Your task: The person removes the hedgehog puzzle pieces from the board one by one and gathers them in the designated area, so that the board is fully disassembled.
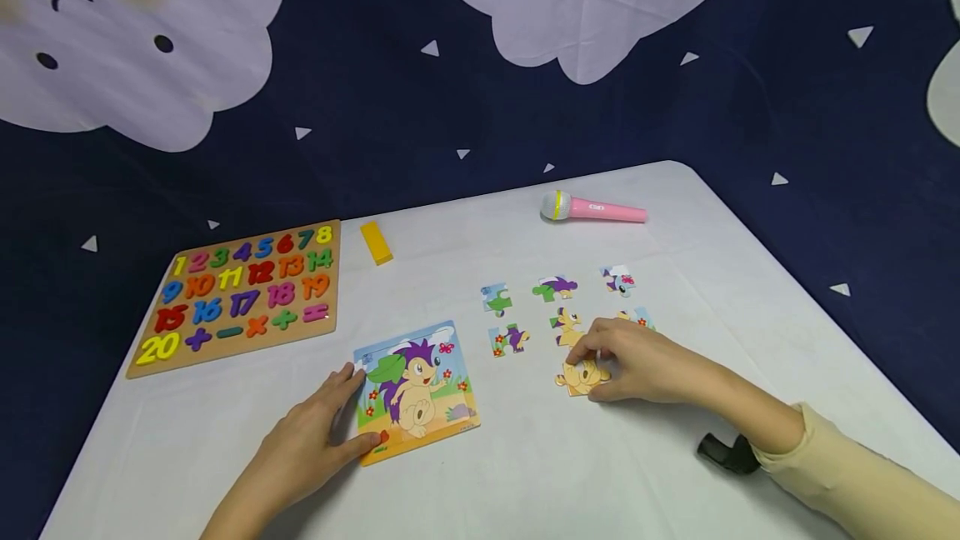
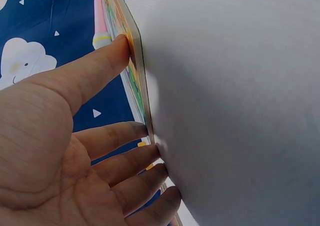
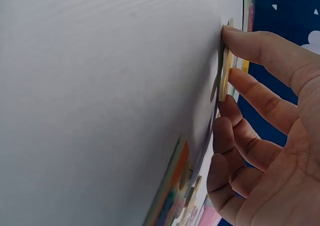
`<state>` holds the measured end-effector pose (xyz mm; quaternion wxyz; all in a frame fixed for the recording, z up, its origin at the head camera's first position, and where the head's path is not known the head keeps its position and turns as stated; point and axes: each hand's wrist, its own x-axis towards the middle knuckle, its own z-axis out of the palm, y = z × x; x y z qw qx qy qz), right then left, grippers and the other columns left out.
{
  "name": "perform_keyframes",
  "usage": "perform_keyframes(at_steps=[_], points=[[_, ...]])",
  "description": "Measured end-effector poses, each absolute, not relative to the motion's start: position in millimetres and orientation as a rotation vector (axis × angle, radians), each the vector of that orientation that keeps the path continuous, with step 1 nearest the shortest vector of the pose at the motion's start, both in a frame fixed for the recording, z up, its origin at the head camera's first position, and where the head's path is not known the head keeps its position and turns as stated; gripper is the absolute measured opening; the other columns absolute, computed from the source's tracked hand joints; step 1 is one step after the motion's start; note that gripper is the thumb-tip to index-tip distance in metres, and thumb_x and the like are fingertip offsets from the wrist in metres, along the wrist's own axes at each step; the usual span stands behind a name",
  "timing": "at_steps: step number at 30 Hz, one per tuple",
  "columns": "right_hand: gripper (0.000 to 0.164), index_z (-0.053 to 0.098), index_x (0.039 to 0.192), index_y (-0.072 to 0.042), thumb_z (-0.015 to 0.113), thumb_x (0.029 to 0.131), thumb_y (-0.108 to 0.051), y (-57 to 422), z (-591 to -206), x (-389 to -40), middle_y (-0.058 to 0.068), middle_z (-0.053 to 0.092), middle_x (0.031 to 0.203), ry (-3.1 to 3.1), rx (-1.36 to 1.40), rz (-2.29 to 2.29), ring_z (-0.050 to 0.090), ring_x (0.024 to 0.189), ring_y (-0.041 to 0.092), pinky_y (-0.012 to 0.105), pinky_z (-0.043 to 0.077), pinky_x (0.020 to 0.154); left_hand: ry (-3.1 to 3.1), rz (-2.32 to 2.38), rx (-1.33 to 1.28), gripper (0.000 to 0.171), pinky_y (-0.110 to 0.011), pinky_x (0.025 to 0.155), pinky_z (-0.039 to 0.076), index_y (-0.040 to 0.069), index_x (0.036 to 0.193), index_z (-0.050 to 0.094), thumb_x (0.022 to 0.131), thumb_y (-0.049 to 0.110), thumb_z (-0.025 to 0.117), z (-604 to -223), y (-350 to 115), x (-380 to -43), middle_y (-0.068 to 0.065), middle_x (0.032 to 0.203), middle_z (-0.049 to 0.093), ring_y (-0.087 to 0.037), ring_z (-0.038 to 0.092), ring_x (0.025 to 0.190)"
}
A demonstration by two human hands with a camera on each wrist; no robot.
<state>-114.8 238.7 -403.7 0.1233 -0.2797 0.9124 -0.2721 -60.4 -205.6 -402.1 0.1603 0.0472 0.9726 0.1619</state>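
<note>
A square hedgehog picture puzzle board (image 1: pixel 417 427) lies on the white table in front of the left hand (image 1: pixel 311 432). The left thumb (image 2: pixel 107 58) rests on its lower left corner, and the extended fingers touch its left edge. My right hand (image 1: pixel 637 361) pinches a tan puzzle piece (image 1: pixel 582 377) by its edges between thumb and fingertips. From the right wrist view, that piece (image 3: pixel 224 78) shows edge-on, close over the table. Other loose pieces lie about it, among them a flowered piece (image 1: pixel 510 341) and a hedgehog face piece (image 1: pixel 568 325). The right hand partly hides some pieces.
A wooden number board (image 1: pixel 225 338) stands at the left, with a yellow block (image 1: pixel 377 242) beside it. Near the back edge lies a pink toy microphone (image 1: pixel 606 211). A black object (image 1: pixel 729 453) sits by the right forearm. Dark cloud-patterned cloth (image 1: pixel 375 107) hangs behind the table.
</note>
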Motion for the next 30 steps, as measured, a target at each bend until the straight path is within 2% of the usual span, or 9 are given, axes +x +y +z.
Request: perform_keyframes(at_steps=[12,21,30], points=[[0.038,0.078,0.116,-0.03,0.093,0.082,-0.024,241,-407,-115,-0.013,0.066,0.106,2.652,-0.792,-0.854,0.059,0.099,0.005,0.026,0.054,0.088,2.81,0.466,0.168,0.097,-0.077,0.115,0.042,0.01,0.161,0.049,0.086,0.061,0.084,-401,-208,-59,-0.021,0.171,0.04,-0.049,0.039,0.156],[0.04,0.078,0.118,-0.028,0.094,0.081,-0.025,240,-404,-115,-0.013,0.064,0.105,2.634,-0.805,-0.832,0.057,0.098,0.006,0.025,0.052,0.086,2.796,0.465,0.146,0.096,-0.077,0.114,0.042,0.01,0.161,0.05,0.086,0.06,0.085,-402,-206,-60,-0.02,0.171,0.04,-0.049,0.039,0.156],[0.035,0.078,0.12,-0.024,0.09,0.087,-0.029,213,-396,-119,-0.009,0.065,0.101,2.628,-0.892,-0.821,0.057,0.091,0.008,0.023,0.05,0.079,2.79,0.481,0.159,0.096,-0.075,0.117,0.042,0.012,0.16,0.051,0.085,0.058,0.087,-403,-208,-59,-0.02,0.171,0.039,-0.049,0.04,0.156]])
